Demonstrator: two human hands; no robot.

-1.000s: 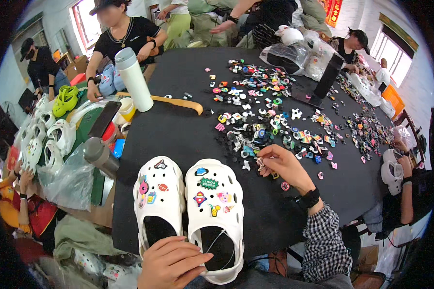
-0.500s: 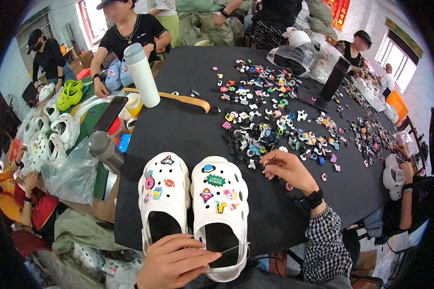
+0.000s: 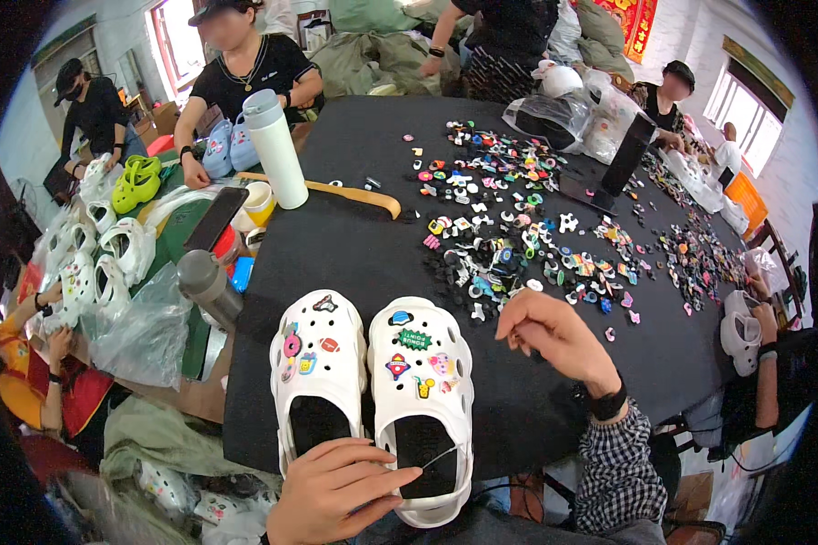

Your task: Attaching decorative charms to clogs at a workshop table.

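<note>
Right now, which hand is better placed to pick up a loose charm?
Probably the right hand: it is beside the loose charms, while the left hand is at the white clogs' heel end.

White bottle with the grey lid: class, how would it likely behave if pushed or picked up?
Standing tall and narrow, the white bottle would probably tip if pushed near its grey lid. Its rounded shape suggests it could roll once down. It looks smooth and straight-sided, so it is likely stiff when gripped.
</note>
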